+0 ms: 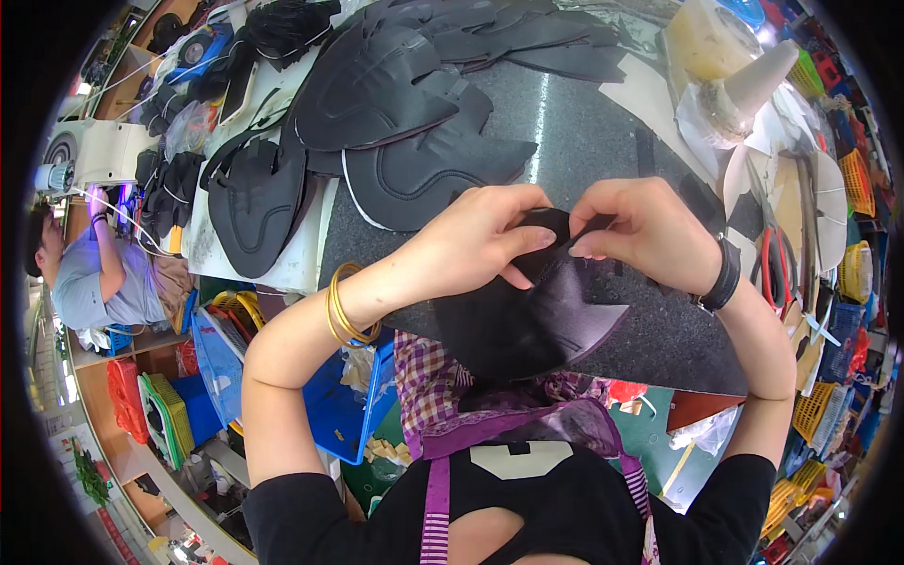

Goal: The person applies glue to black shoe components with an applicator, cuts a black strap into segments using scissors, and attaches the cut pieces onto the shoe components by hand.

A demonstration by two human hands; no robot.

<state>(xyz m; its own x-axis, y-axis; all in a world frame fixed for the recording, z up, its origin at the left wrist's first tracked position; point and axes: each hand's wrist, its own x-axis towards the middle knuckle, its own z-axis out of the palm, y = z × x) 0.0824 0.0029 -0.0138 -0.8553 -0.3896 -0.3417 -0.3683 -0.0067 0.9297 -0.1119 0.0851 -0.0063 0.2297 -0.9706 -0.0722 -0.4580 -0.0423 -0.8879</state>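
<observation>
Close in front of my body, a black fabric shoe upper point(513, 325) hangs over the near edge of the dark speckled tabletop point(659, 334). My left hand point(494, 231) is closed on its top edge, thumb and fingers pinched together. Beside it, my right hand point(640, 231) pinches the same edge a short way to the right. The fingers hide the exact spot where the two grips meet. A paler grey, pointed flap shows on the piece's lower right. Beyond my left hand lie more black shoe uppers point(424, 174), stacked and overlapping.
Red-handled scissors point(778, 264) lie at the right. Behind them stands a pale cone point(761, 80) beside a cloudy, yellowish container point(706, 38). Another person point(104, 273) sits at a machine point(108, 155) on the far left. A blue crate point(348, 414) stands below my left forearm.
</observation>
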